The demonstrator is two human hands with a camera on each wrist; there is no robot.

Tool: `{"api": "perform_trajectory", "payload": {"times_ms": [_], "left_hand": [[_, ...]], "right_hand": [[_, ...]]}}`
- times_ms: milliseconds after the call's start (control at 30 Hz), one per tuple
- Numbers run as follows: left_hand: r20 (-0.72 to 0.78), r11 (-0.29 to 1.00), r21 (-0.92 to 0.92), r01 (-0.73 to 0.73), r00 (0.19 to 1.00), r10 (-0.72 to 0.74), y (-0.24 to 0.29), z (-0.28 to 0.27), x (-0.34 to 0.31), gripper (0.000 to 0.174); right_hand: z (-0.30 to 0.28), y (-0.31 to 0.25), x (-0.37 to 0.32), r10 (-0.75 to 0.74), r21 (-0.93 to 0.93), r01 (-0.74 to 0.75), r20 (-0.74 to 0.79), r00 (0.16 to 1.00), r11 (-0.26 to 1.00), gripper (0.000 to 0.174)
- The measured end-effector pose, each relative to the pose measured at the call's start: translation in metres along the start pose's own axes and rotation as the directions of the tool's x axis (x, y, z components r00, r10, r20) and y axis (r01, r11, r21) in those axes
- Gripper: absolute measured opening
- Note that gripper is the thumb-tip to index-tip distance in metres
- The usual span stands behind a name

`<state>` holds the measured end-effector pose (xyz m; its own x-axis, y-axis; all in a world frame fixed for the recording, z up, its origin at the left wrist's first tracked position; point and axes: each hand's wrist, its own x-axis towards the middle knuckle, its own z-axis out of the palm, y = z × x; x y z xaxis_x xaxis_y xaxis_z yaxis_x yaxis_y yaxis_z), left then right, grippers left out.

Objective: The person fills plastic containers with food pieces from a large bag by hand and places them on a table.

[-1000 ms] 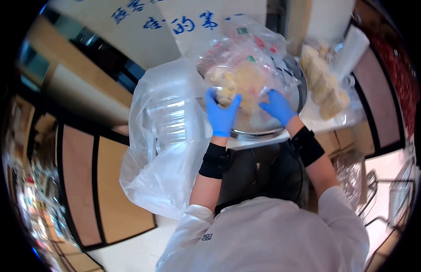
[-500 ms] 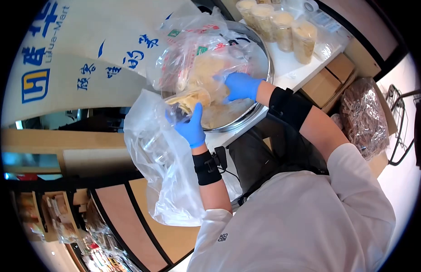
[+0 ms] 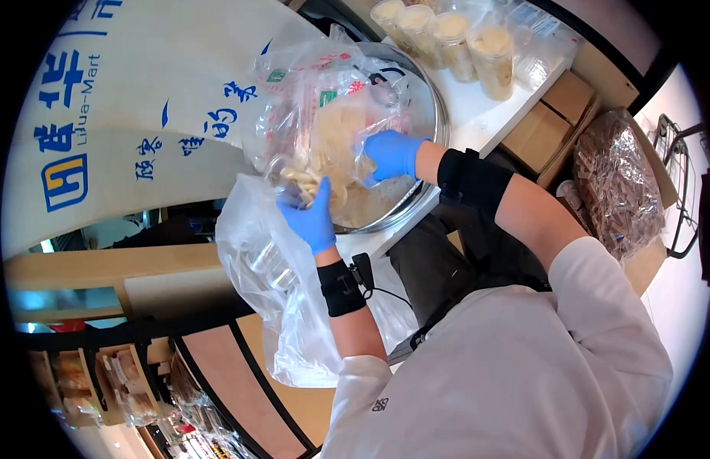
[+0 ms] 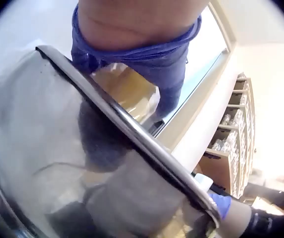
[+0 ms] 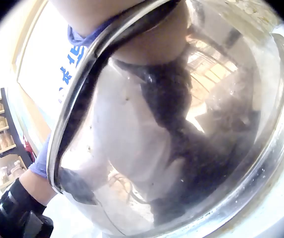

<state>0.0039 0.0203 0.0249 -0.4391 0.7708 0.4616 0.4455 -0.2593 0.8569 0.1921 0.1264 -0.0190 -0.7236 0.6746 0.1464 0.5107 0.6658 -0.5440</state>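
Note:
Over a large steel basin [image 3: 439, 115] lies a clear plastic bag [image 3: 309, 92] with red and green print and pale yellow pieces [image 3: 341, 130] in it. My blue-gloved left hand [image 3: 313, 218] holds a clear plastic cup [image 3: 298, 180] of pale strips at the basin's left side, fingers curled round it. At the bag's right part is my gloved right hand [image 3: 393, 155], its fingertips partly hidden by plastic. In the left wrist view the left hand [image 4: 137, 59] is behind the basin rim [image 4: 127, 126], round the cup. The basin wall [image 5: 132, 124] hides most of the right hand in the right wrist view.
Filled clear cups [image 3: 493, 61] stand in a row on the white table [image 3: 477, 118], right of the basin. Empty cups lie in a white plastic bag [image 3: 294, 314] at the left. Cardboard boxes [image 3: 542, 126] and a wrapped bundle [image 3: 619, 187] are at the right.
The head view has turned since a second ago. The left hand's cup, upright-looking at first, shows more strips and is tilted; the right hand stays at the bag.

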Motion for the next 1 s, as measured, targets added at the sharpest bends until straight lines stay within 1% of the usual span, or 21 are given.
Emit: {"api": "perform_trajectory", "payload": {"times_ms": [33, 67, 100, 167, 200, 300, 367, 400, 467, 500, 567, 600, 667, 700, 767, 800, 833, 900, 933, 967, 1000], "left_hand": [[-0.066, 0.997, -0.075, 0.002, 0.998, -0.007, 0.000, -0.002, -0.004, 0.065], [-0.086, 0.997, -0.075, -0.010, 0.996, 0.004, 0.002, -0.003, -0.004, 0.060], [-0.085, 0.997, -0.073, -0.007, 0.996, 0.001, 0.001, -0.006, -0.003, 0.060], [-0.011, 0.975, -0.221, -0.001, 1.000, -0.001, 0.000, -0.009, -0.001, 0.051], [-0.014, 0.976, -0.219, 0.000, 1.000, -0.003, -0.001, -0.009, -0.002, 0.051], [-0.076, 0.939, -0.343, 0.041, 0.995, -0.072, -0.004, -0.006, -0.002, 0.046], [0.057, 0.836, -0.502, 0.221, 0.973, -0.223, -0.005, -0.006, -0.002, 0.037], [0.057, 0.836, -0.503, 0.220, 0.973, -0.222, -0.004, -0.006, -0.001, 0.037], [0.063, 0.841, -0.377, 0.388, 0.917, -0.395, 0.000, -0.009, 0.002, 0.033], [0.060, 0.840, -0.380, 0.388, 0.916, -0.396, 0.004, -0.011, 0.005, 0.033], [0.193, 0.834, -0.402, 0.379, 0.925, -0.327, 0.014, -0.018, 0.010, 0.039], [0.190, 0.835, -0.404, 0.375, 0.927, -0.324, 0.019, -0.017, 0.010, 0.039], [0.042, 0.893, -0.380, 0.239, 0.969, -0.242, 0.025, -0.013, 0.005, 0.048], [0.036, 0.894, -0.377, 0.243, 0.968, -0.248, 0.019, -0.011, 0.008, 0.048], [-0.025, 0.956, -0.024, 0.294, 0.955, -0.295, 0.002, -0.005, 0.020, 0.053], [-0.069, 0.983, -0.143, 0.118, 0.989, -0.129, 0.010, 0.003, 0.012, 0.053], [-0.060, 0.983, -0.152, 0.101, 0.992, -0.111, 0.013, 0.006, 0.019, 0.053], [-0.092, 0.998, -0.027, 0.064, 0.994, -0.066, 0.015, -0.002, 0.012, 0.045], [-0.034, 0.997, -0.075, 0.034, 0.999, -0.037, 0.018, -0.001, 0.012, 0.045], [-0.037, 0.996, -0.079, 0.031, 0.999, -0.033, 0.017, 0.001, 0.015, 0.045], [-0.046, 0.993, -0.066, 0.094, 0.994, -0.097, 0.015, 0.001, 0.016, 0.045]], "right_hand": [[0.003, -0.002, -0.003, 0.008, 0.017, -0.007, -0.012, 1.000, 1.000, 0.065], [0.003, -0.005, -0.006, 0.010, 0.026, -0.010, -0.007, 1.000, 1.000, 0.065], [-0.001, -0.007, -0.006, 0.027, 0.012, -0.027, 0.017, 0.999, 1.000, 0.066], [-0.004, -0.007, -0.004, 0.041, -0.008, -0.040, 0.044, 0.998, 0.999, 0.066], [-0.004, -0.007, -0.003, 0.057, -0.021, -0.056, 0.067, 0.996, 0.998, 0.066], [-0.002, -0.006, 0.000, 0.074, -0.028, -0.072, 0.081, 0.994, 0.997, 0.066], [-0.002, -0.007, 0.000, 0.078, -0.023, -0.077, 0.074, 0.994, 0.997, 0.065], [-0.004, -0.007, 0.000, 0.095, -0.022, -0.093, 0.089, 0.991, 0.995, 0.065], [-0.004, -0.009, 0.000, 0.110, -0.021, -0.108, 0.109, 0.988, 0.994, 0.064], [-0.003, -0.007, -0.001, 0.099, -0.004, -0.099, 0.077, 0.992, 0.995, 0.065], [0.003, -0.003, -0.001, 0.080, 0.010, -0.080, 0.049, 0.996, 0.997, 0.065], [0.008, -0.001, 0.001, 0.071, 0.023, -0.071, 0.014, 0.997, 0.997, 0.064], [0.009, 0.003, 0.004, 0.061, 0.037, -0.060, -0.020, 0.998, 0.998, 0.064], [0.006, 0.002, 0.004, 0.063, 0.018, -0.062, -0.014, 0.998, 0.998, 0.063], [0.018, -0.002, 0.002, 0.050, -0.001, -0.050, 0.003, 0.999, 0.999, 0.062], [0.026, 0.006, 0.006, 0.006, 0.001, -0.006, -0.052, 0.999, 1.000, 0.062], [0.031, 0.017, 0.011, -0.030, 0.002, 0.031, -0.110, 0.993, 1.000, 0.062], [0.021, 0.006, 0.005, 0.002, 0.017, -0.001, -0.062, 0.998, 1.000, 0.061], [0.011, 0.001, 0.002, 0.035, 0.007, -0.035, -0.020, 0.999, 0.999, 0.059], [0.005, -0.001, 0.001, 0.068, -0.006, -0.068, 0.023, 0.997, 0.998, 0.058], [0.009, -0.003, -0.001, 0.060, -0.006, -0.060, 0.031, 0.998, 0.998, 0.058]]}}
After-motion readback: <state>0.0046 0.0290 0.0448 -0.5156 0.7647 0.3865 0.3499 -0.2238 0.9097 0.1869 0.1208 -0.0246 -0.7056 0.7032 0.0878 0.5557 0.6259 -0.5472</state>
